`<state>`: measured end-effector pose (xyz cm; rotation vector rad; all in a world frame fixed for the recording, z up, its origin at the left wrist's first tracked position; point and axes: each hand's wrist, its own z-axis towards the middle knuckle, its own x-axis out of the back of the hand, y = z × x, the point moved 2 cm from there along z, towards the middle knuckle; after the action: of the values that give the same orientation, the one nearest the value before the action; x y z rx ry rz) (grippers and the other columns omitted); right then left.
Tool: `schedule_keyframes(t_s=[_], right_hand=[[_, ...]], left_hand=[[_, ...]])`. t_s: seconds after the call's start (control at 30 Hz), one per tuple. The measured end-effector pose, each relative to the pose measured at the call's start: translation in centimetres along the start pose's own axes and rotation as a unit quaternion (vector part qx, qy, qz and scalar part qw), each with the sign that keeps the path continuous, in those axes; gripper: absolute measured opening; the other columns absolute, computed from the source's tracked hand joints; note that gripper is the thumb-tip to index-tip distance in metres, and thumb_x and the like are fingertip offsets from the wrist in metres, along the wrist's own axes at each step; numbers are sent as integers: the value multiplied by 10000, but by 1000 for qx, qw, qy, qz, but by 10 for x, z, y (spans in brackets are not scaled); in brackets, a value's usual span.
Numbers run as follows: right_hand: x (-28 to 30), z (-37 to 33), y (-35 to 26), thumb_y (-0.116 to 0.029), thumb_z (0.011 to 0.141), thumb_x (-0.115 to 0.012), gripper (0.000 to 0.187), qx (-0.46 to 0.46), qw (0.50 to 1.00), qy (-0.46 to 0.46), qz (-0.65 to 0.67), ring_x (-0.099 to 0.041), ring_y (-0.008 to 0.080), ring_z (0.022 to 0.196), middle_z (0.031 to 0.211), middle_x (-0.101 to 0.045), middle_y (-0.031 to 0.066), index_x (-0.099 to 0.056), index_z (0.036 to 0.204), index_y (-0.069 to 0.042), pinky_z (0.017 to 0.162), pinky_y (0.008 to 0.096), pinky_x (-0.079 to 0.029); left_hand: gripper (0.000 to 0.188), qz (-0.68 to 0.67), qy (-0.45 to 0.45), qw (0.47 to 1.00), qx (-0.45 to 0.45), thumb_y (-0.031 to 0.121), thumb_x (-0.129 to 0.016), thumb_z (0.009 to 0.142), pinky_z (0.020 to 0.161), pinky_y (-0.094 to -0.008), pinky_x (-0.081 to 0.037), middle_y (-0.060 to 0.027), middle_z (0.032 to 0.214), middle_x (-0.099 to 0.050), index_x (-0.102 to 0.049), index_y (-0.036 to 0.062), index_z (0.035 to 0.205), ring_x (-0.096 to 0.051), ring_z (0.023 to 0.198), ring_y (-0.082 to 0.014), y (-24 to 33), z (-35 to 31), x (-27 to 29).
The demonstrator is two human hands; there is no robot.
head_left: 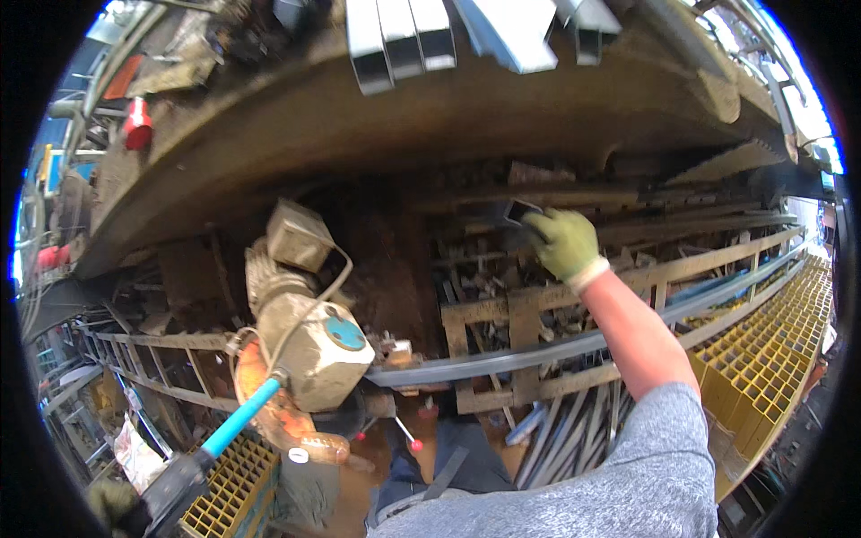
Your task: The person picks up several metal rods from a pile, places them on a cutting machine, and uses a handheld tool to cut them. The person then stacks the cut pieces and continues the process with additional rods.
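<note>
My right hand, in a yellow-green glove, reaches forward over the far side of the metal frame. Its fingers are closed on a short piece of square metal tube, whose open end shows. At the lower left rim, my left hand is a dim gloved shape beside the black grip of a blue lever. Its fingers cannot be made out. That lever runs up to a dusty cutting machine with a motor box and an orange guard. A long metal bar lies across the frame, its left end by the machine.
A wide brown metal ledge curves across the far side, with several silver tube lengths jutting over it. Yellow grating stands at the right, more at the lower left. Loose metal bars lie below the frame. Offcuts litter the space beyond.
</note>
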<state>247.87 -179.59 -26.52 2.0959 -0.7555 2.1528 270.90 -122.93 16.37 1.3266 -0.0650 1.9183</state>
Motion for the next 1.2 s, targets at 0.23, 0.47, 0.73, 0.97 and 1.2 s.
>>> schedule_keyframes(t_s=[0.23,0.47,0.73,0.97,1.2], right_hand=[[264,-42,-53,40,1016,-863,219,-37,938,180,294,-787,158,918,1038,-853,79,-865,1229,-10,806,319,-630],[395,-50,-73,-101,1058,-913,197,-240,743,329,530,-692,58,758,1022,-856,3,-881,1250,-67,645,210,-551],[311,98,-169,-42,1066,-882,122,-238,449,471,721,-711,106,782,1033,-838,29,-849,1177,-81,664,220,-582],[218,190,-225,-75,1144,-770,85,-375,359,439,733,-768,155,747,997,-822,55,-804,1220,-92,634,282,-607],[208,207,-219,-11,1136,-748,204,-312,283,434,796,-802,179,807,1031,-844,76,-774,1321,-93,702,299,-629]], left_hand=[[406,-51,-142,984,-90,232,-612,1234,784,-394,-648,-162,960,-806,-742,-100,1429,-788,827,-246,12,27,48],[273,-84,-117,975,-171,3,-675,1097,712,-415,-629,-145,857,-812,-797,-72,1330,-801,743,-307,39,46,68],[234,-96,-109,974,-172,36,-679,1139,712,-392,-657,-143,878,-805,-810,-19,1325,-817,767,-287,44,43,94],[224,-89,-99,975,-179,62,-679,1146,715,-397,-657,-147,863,-800,-810,-22,1308,-818,763,-299,43,47,96],[230,-77,-104,974,-187,80,-659,1167,719,-397,-658,-138,853,-798,-805,-17,1316,-816,764,-286,40,48,90]])
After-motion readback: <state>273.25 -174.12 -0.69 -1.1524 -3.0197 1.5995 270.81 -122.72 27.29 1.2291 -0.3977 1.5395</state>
